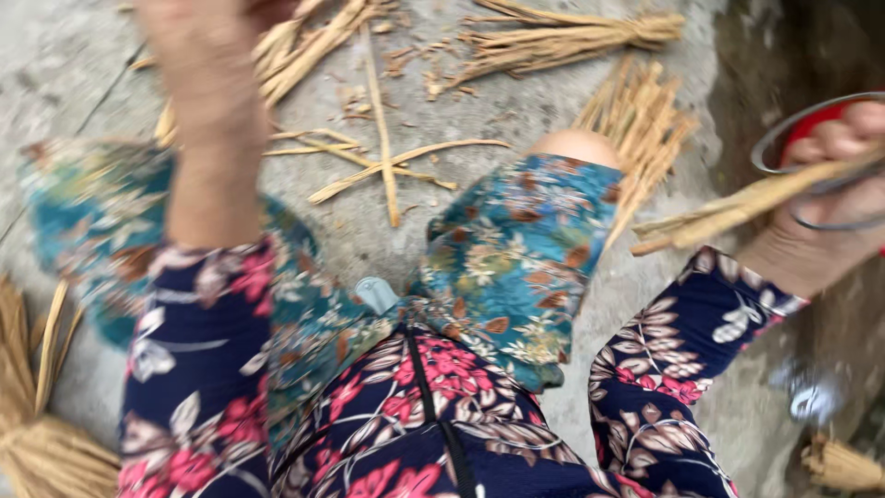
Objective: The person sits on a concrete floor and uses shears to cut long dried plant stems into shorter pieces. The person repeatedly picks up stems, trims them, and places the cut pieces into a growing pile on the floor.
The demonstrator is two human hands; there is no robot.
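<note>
My right hand is at the right edge, shut on a few pale straw stalks that point left toward my knee. A thin metal loop with a red part sits against the same hand; I cannot make out what it is. My left hand is raised at the top left, blurred and cut off by the frame edge, with its fingers hidden. It is close to a sheaf of straw strips on the ground. Both arms wear dark floral sleeves.
I sit on a grey concrete floor with my knees in teal floral cloth. Loose straw strips lie between the knees. Tied straw bundles lie at the top, beside my right knee, at the lower left and at the lower right.
</note>
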